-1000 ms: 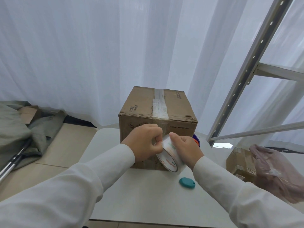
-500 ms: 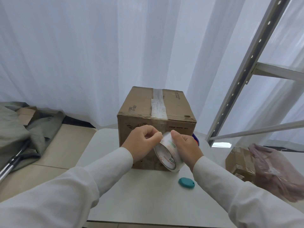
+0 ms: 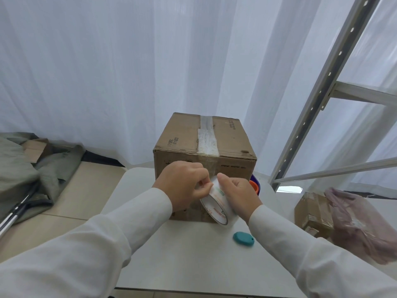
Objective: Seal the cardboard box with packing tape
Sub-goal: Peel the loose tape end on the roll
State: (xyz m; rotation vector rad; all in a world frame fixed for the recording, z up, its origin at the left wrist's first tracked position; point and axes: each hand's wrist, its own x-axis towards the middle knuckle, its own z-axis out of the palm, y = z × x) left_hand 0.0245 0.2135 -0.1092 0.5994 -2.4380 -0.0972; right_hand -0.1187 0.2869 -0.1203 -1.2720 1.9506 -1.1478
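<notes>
picking at tape roll (image 3: 217,204) before cardboard box (image 3: 205,160): right hand (image 3: 239,193) clamps roll, left hand (image 3: 184,186) fingertips pinch its end; next, likely peel free.

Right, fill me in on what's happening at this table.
A person is working on sealing a cardboard box standing on a white table. The right hand holds a roll of packing tape in front of the box, while the left hand pinches at the roll's edge, apparently picking at the tape's end. One tape strip already runs across the box top.
</notes>
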